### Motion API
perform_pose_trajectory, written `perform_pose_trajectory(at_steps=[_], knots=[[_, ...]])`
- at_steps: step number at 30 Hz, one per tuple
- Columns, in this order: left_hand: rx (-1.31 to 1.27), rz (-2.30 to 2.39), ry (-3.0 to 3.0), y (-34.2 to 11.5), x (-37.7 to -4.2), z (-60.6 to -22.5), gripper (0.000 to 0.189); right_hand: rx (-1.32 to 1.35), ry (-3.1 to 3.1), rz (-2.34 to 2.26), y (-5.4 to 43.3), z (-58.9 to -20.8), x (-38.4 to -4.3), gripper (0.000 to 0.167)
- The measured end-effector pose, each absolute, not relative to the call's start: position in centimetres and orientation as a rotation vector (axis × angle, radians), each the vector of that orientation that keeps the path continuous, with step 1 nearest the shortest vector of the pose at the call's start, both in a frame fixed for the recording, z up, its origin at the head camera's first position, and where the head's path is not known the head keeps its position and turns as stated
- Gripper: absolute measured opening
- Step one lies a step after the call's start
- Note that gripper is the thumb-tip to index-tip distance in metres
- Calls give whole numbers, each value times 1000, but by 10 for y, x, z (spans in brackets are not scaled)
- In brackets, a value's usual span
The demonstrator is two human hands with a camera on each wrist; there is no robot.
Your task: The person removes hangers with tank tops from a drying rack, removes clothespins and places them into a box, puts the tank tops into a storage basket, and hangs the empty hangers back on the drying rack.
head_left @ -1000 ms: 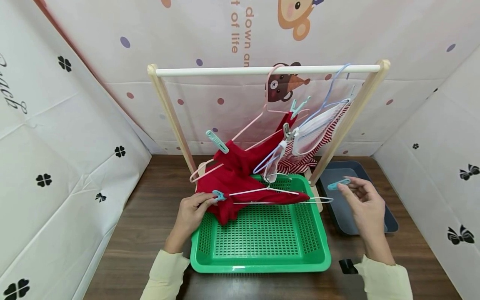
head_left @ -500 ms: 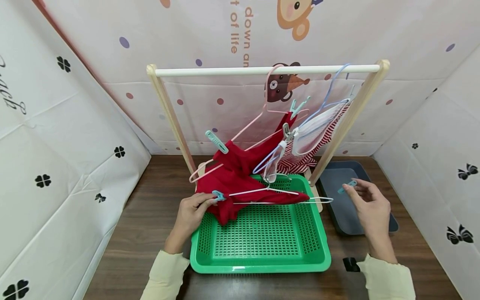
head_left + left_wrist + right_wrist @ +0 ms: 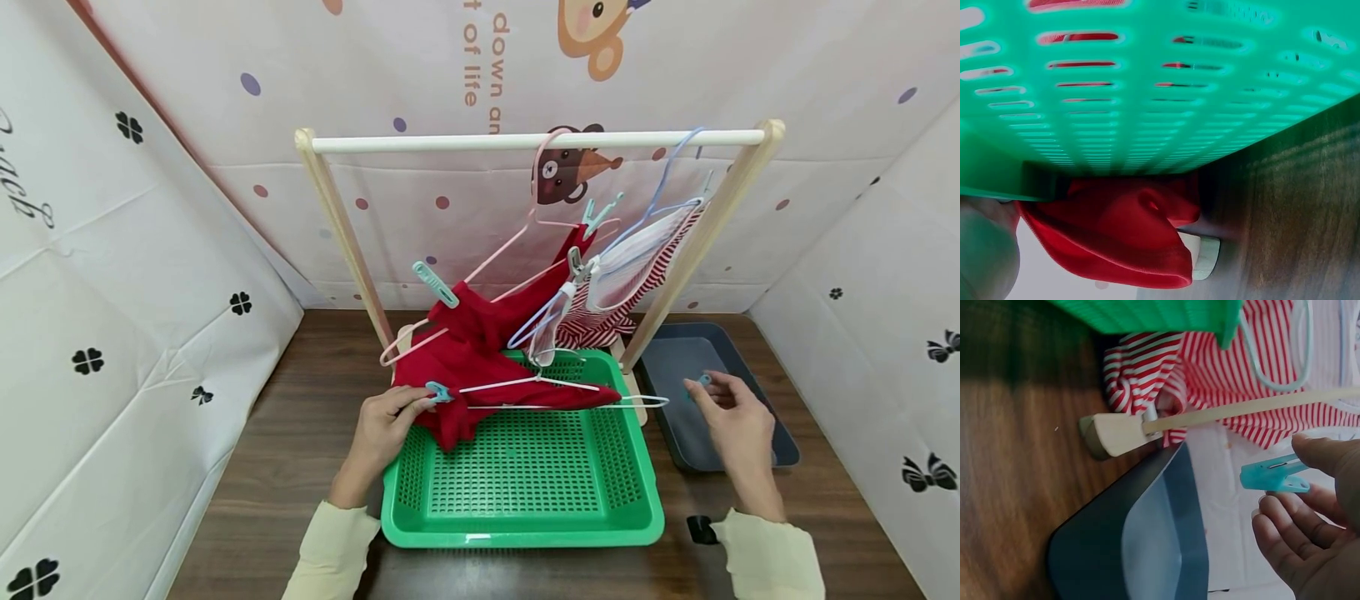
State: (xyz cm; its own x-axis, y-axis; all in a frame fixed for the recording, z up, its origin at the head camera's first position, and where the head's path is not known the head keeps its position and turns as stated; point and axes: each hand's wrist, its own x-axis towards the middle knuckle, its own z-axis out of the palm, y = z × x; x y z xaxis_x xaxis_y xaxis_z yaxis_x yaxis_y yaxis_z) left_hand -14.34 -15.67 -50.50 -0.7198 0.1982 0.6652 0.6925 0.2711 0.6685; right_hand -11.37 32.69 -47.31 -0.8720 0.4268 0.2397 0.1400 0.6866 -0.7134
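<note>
My left hand (image 3: pixel 386 429) pinches the left end of a white clothes hanger (image 3: pixel 498 384), which is hidden in the fingers. Right beside the fingertips, a blue clothespin (image 3: pixel 440 392) clips a red garment (image 3: pixel 480 367) at that end. The garment drapes over the back of the green basket (image 3: pixel 517 533); part of it hangs outside in the left wrist view. My right hand (image 3: pixel 738 429), above the dark tray, holds another blue clothespin (image 3: pixel 1275 474) between thumb and fingers. In the head view, the hand mostly hides this clothespin. The hanger's bare right end (image 3: pixel 654 402) sticks out past the basket.
A wooden rack with a white rod (image 3: pixel 420 144) stands behind the basket. From it hang a pink hanger (image 3: pixel 504 250) with clothespins on red cloth, and a blue hanger (image 3: pixel 663 179) with a striped red-and-white piece (image 3: pixel 592 325). The dark tray (image 3: pixel 682 346) lies at the right.
My right hand has shifted slightly right and turned its clothespin, so less of it shows. My left hand, the hanger and the red garment have stayed in place.
</note>
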Motion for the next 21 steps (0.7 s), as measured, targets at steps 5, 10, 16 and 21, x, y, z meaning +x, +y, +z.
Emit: perform_pose_trajectory(at_steps=[5,10,16,21], knots=[[-791,-1452,-2098,-157,-143,-505,24,-435,-2574,934,332,-483,-116,48],[-791,-1461,-2095,-156,-143,-505,24,-432,-2670,861,338,-495,-117,46],[-801,-1470,-2086,-156,-143,-505,24,-441,-2793,840,343,-504,-116,47],[-805,-1471,-2085,-156,-143,-505,24,-467,-2883,836,346,-507,-116,48]])
